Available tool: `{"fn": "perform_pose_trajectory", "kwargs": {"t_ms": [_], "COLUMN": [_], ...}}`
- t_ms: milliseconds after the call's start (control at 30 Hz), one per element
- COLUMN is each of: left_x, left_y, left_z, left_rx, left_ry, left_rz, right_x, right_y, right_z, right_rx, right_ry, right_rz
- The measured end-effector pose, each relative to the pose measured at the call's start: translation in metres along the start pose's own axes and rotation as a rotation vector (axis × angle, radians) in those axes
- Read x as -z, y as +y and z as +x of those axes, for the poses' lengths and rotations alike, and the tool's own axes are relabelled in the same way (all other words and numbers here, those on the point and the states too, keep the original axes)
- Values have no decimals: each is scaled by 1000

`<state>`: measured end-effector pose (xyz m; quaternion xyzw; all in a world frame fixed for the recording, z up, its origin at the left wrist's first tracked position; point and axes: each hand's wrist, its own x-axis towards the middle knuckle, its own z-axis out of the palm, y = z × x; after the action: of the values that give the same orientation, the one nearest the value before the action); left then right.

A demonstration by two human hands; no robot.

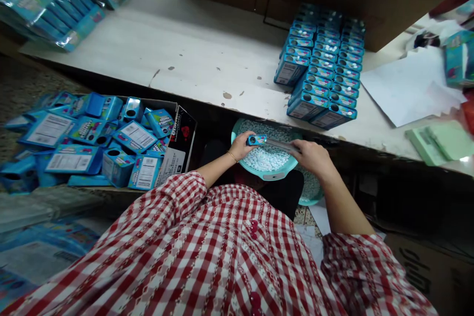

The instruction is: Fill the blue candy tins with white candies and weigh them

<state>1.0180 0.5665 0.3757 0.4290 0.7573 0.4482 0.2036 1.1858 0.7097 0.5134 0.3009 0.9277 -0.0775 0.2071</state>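
Observation:
My left hand (240,146) holds a small blue box (256,139) upright, its end with a dark round hole facing up. In my right hand (310,156) is a grey metal scoop (278,145), whose far end reaches to the box's right side. Both are over a turquoise basin (273,176) of small pale pieces. Whether anything lies in the scoop is too small to tell.
A carton (181,144) heaped with blue boxes (85,131) stands at the left. On the white table (185,44) are rows of blue boxes (322,69), wrapped packs (55,0) and a pale green object (440,142). A second basin (310,188) sits lower right.

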Motion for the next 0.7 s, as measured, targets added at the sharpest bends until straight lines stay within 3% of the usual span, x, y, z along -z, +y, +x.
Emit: {"fn": "perform_pose_trajectory", "kwargs": {"t_ms": [67, 133, 233, 333, 433, 533, 700], "left_x": [5, 10, 20, 30, 38, 41, 30], "left_y": [-4, -5, -6, -7, -9, -12, -10], "left_z": [-4, -8, -12, -13, -12, -9, -4], "left_rx": [-15, -15, 5, 46, 74, 81, 76], "left_ry": [31, 55, 92, 126, 168, 209, 165], "left_rz": [-40, -60, -84, -73, -48, -29, 34], "right_x": [-28, -59, -97, -118, -126, -125, -87], "right_y": [13, 10, -17, -38, -30, -3, 27], "right_z": [8, 24, 54, 78, 85, 75, 43], "right_rx": [-78, -149, -147, -78, -20, 3, 94], "right_ry": [-60, -123, -150, -128, -108, -87, 14], "right_rz": [53, 128, 268, 387, 507, 589, 738]}}
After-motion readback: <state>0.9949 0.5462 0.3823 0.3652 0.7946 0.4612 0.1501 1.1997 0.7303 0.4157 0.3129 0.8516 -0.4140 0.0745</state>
